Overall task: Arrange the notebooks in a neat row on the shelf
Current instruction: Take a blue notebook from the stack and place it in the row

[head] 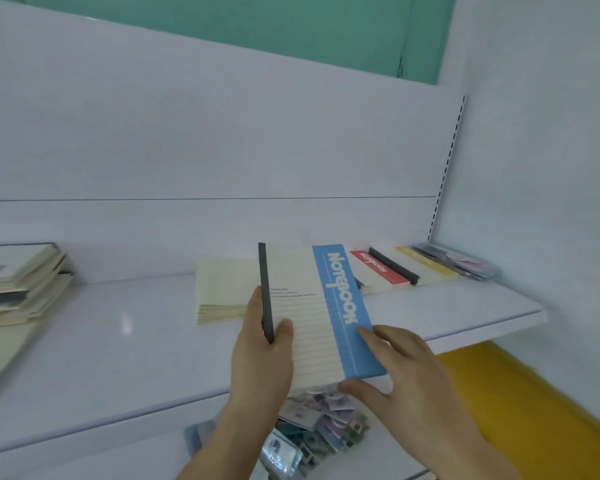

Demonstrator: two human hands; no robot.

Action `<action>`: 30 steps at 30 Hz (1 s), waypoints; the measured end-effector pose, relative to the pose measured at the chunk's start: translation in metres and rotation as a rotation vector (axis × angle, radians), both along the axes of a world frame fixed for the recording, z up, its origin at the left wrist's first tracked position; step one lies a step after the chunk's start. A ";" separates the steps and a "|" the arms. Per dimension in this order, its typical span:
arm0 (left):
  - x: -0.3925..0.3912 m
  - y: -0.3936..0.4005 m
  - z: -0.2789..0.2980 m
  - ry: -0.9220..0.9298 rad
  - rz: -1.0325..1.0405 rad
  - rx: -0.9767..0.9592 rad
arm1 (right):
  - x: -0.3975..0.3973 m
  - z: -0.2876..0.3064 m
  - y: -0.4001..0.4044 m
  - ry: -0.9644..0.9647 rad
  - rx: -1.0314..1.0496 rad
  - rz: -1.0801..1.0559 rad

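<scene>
with the left hand (pixel 260 344) gripping the blue notebook's (pixel 326 317) spine and the right hand (pixel 400 368) pinching its near corner, slide it squarely beside the red notebook (pixel 378 268) beyond the right fingertips.

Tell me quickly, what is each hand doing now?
Left hand: grips the blue notebook at its dark spine.
Right hand: holds the same notebook's near right corner.
</scene>
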State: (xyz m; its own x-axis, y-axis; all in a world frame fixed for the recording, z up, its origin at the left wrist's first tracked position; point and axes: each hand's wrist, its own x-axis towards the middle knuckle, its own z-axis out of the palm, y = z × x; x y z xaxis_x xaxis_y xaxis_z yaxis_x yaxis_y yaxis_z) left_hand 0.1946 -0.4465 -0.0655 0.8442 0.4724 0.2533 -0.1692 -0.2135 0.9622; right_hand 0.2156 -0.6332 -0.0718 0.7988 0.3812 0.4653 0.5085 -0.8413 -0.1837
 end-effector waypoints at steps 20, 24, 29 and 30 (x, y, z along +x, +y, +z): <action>0.189 0.045 -0.019 0.483 -0.072 1.423 | 0.251 -0.034 0.012 -0.108 -0.173 0.145; 0.202 0.054 -0.021 0.622 -0.100 1.476 | 0.274 -0.036 0.027 -0.065 -0.258 0.220; 0.213 0.050 -0.015 0.746 -0.132 1.401 | 0.291 -0.031 0.027 0.021 -0.331 0.298; 0.214 0.051 -0.013 0.756 -0.143 1.373 | 0.296 -0.029 0.026 0.025 -0.342 0.328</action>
